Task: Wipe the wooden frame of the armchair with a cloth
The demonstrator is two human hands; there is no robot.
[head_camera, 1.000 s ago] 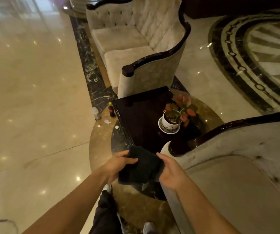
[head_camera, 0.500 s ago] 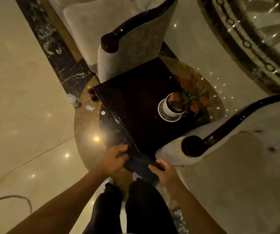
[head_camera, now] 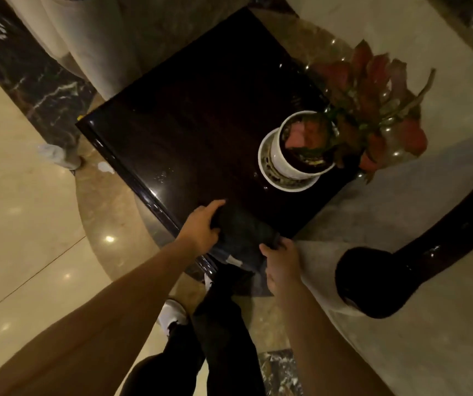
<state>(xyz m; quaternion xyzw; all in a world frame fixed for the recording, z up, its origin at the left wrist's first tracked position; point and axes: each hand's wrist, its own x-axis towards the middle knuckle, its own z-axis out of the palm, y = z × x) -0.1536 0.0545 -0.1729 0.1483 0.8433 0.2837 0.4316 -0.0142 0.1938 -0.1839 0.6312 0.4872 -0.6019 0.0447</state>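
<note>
A dark cloth [head_camera: 244, 238] lies over the near corner of a dark glossy side table [head_camera: 201, 115]. My left hand [head_camera: 201, 227] grips its left edge and my right hand [head_camera: 279, 262] grips its right edge. The near armchair's beige upholstery [head_camera: 429, 324] fills the lower right. Its dark wooden frame ends in a round scroll [head_camera: 372, 284] to the right of my right hand, not touching it, with the rail [head_camera: 458, 224] running up to the right.
A white pot with a red-leaved plant [head_camera: 301, 150] stands on a saucer on the table's right side. A second beige armchair [head_camera: 86, 38] is beyond the table. A pale bottle [head_camera: 58, 155] stands on the marble floor at left. My dark-trousered legs [head_camera: 215, 338] are below.
The view has tipped further down and closer to the table. Both hands have carried the cloth forward, and it now lies over the table's near corner.
</note>
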